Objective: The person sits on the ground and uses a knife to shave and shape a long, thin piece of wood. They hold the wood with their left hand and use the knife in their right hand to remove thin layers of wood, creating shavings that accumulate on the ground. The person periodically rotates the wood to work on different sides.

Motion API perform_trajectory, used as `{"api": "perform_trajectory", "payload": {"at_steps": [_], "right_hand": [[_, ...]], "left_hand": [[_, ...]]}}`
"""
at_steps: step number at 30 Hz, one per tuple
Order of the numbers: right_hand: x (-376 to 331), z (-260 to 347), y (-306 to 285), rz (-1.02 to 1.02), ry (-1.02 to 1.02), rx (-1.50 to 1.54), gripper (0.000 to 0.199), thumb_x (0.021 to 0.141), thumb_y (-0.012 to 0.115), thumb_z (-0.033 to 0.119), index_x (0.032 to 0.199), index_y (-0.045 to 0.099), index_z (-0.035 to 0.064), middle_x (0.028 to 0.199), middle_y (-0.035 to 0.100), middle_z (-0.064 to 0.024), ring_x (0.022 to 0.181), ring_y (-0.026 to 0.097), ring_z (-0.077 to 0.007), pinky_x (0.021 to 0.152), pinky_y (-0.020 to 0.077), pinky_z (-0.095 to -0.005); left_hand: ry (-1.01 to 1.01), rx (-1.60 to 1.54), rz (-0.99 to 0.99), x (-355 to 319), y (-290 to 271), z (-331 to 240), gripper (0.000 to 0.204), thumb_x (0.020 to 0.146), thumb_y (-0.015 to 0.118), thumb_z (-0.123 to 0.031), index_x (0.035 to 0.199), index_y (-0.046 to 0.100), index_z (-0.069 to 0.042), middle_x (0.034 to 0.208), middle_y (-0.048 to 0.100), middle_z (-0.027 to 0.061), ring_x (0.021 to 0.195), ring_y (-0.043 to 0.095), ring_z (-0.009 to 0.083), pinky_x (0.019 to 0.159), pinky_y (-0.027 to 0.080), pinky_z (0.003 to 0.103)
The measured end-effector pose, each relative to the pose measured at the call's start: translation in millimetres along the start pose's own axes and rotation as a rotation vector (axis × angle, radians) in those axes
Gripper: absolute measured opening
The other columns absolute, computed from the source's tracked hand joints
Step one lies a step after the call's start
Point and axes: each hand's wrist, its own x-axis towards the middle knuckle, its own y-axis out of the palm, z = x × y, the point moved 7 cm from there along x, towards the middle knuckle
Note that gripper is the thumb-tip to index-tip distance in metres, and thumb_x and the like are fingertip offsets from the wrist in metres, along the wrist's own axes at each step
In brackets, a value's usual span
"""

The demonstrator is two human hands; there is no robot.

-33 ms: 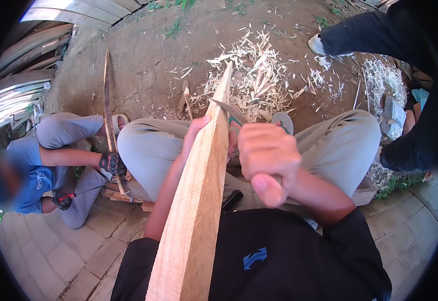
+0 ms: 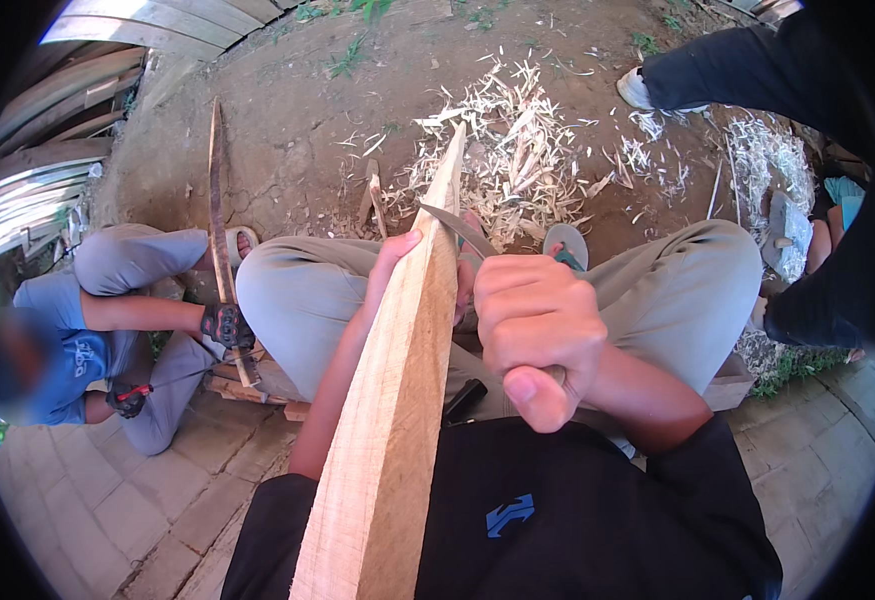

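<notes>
A long pale wooden plank (image 2: 397,420) runs from my chest up and away, its tapered tip resting on the dirt by a heap of wood shavings (image 2: 517,150). My left hand (image 2: 395,268) holds the plank's left side, fingers wrapped round it at knee height. My right hand (image 2: 532,335) is clenched in a fist on the handle of a knife. The knife's dark curved blade (image 2: 457,228) lies against the plank's right edge just above my fingers. I sit with both knees bent in grey trousers.
On my left a crouching person in a blue shirt and dark gloves holds a thin curved stave (image 2: 219,220). Another person's dark trouser leg and shoe (image 2: 637,90) stand at upper right. Metal sheets (image 2: 27,180) lie left; paving bricks (image 2: 107,500) lie below.
</notes>
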Motion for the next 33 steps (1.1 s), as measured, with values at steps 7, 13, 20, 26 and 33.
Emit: {"api": "perform_trajectory", "payload": {"at_steps": [7,13,20,26,33], "right_hand": [[-2,-2,1,0.002,-0.031,-0.013,0.013,0.060,0.056,0.013,0.055,0.046,0.0071,0.051,0.039,-0.0044,0.044,0.040,-0.0241,0.046,0.0312,-0.0358],[1,-6,1,-0.043,0.006,-0.046,0.014,0.061,0.057,0.014,0.054,0.047,0.0068,0.050,0.039,-0.0052,0.045,0.042,-0.0247,0.047,0.0349,-0.0361],[-5,-8,-1,-0.083,0.041,-0.051,0.013,0.062,0.055,0.012,0.054,0.047,0.0061,0.051,0.042,-0.0064,0.045,0.044,-0.0256,0.047,0.0366,-0.0358],[-4,-10,-1,-0.057,0.030,-0.035,0.012,0.062,0.055,0.011,0.054,0.047,0.0060,0.052,0.043,-0.0064,0.046,0.044,-0.0261,0.048,0.0361,-0.0366],[-13,-33,-7,-0.116,0.094,-0.032,0.015,0.065,0.054,0.014,0.054,0.048,0.0054,0.052,0.044,-0.0084,0.045,0.043,-0.0288,0.048,0.0380,-0.0378]], "left_hand": [[-0.046,-0.088,-0.094,-1,-5,6,0.070,0.082,0.046,-0.065,0.113,0.054,-0.002,0.075,0.059,0.0138,0.060,0.058,0.0225,0.049,0.047,0.033],[-0.014,-0.158,-0.093,-3,15,-4,0.073,0.081,0.051,-0.061,0.126,0.049,-0.003,0.082,0.059,0.0115,0.063,0.060,0.0200,0.049,0.048,0.030],[0.027,-0.044,0.033,3,-9,9,0.073,0.081,0.049,-0.062,0.127,0.047,-0.005,0.080,0.058,0.0105,0.063,0.060,0.0190,0.046,0.047,0.029],[0.110,0.042,-0.023,2,-3,2,0.076,0.082,0.047,-0.062,0.129,0.045,-0.002,0.080,0.060,0.0124,0.058,0.060,0.0193,0.039,0.045,0.028],[-0.137,-0.297,-0.205,-5,37,-11,0.077,0.084,0.044,-0.062,0.129,0.046,0.001,0.077,0.059,0.0146,0.051,0.057,0.0198,0.038,0.044,0.028]]}}
